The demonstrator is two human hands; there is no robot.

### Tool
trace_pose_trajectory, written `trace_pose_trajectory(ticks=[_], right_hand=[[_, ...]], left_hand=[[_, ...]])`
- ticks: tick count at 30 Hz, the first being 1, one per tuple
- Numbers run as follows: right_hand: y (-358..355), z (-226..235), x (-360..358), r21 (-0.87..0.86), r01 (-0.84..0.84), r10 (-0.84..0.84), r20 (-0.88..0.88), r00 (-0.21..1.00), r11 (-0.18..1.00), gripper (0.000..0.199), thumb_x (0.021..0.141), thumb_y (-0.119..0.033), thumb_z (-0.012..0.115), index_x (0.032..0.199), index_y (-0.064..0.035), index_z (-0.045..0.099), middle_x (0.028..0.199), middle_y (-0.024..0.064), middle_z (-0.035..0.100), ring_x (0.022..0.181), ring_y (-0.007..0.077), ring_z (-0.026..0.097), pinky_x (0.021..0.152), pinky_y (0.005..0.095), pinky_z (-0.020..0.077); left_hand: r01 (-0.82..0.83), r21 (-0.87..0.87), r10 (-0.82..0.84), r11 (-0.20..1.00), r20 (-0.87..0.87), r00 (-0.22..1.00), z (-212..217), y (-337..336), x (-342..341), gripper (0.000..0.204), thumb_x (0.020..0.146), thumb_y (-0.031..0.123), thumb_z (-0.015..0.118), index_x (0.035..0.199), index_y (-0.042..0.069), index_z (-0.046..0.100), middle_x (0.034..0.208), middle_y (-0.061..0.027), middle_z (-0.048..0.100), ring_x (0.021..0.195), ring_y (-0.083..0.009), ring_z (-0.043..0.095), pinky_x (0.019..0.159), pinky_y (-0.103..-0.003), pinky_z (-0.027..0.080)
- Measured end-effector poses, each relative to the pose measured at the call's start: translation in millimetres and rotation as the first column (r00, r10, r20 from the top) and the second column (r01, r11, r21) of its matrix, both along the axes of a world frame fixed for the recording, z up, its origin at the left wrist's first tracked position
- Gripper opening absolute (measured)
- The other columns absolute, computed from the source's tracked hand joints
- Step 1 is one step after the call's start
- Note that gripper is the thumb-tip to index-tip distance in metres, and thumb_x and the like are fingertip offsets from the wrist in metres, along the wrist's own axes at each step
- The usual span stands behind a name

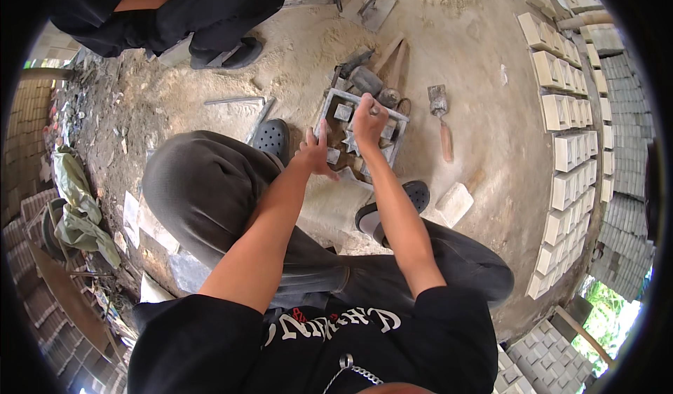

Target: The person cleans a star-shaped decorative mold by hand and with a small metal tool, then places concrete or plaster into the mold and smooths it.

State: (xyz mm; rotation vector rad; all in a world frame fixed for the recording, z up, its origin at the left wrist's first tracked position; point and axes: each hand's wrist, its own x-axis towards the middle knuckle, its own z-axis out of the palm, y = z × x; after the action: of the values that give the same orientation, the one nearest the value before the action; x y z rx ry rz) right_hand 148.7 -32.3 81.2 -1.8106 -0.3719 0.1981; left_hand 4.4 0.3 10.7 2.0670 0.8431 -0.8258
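Note:
Between my feet lies a square grey metal mould frame [400, 140], with several block-shaped metal pieces [343, 112] inside it. My left hand [315, 157] rests at the frame's left side with its fingers spread, close to one of the inner blocks [332, 155]. Over the middle of the frame, my right hand [369, 122] is closed in a fist. Whatever it grips is hidden by the fingers. The hand also covers part of the mould's inside.
Beyond the frame lie a mallet [365, 80] and wooden handles [397, 68]. To the right are a trowel [442, 117] and a flat float [456, 203]. Rows of pale cast blocks [561, 110] line the right. Another person [203, 12] squats at far left, near an angled metal bar [261, 119].

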Motion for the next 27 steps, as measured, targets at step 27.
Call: trace_pose_trajectory(ticks=[27], right_hand=[[-7.8, -3.6, 23.3, 0.274, 0.019, 0.007, -0.093, 0.996, 0.961, 0.041, 0.088, -0.021, 0.050, 0.052, -0.0032, 0.041, 0.048, -0.0018, 0.041, 0.046, 0.0075, 0.037, 0.046, 0.0293, 0.0272]], left_hand=[[0.001, -0.038, 0.000, 0.999, 0.042, 0.999, -6.3, -2.3, -4.8, 0.160, 0.042, 0.056, 0.089, 0.139, 0.019, -0.034, 0.146, -0.0385, -0.002, 0.130, -0.0591, 0.021, 0.107, -0.057, 0.027]])
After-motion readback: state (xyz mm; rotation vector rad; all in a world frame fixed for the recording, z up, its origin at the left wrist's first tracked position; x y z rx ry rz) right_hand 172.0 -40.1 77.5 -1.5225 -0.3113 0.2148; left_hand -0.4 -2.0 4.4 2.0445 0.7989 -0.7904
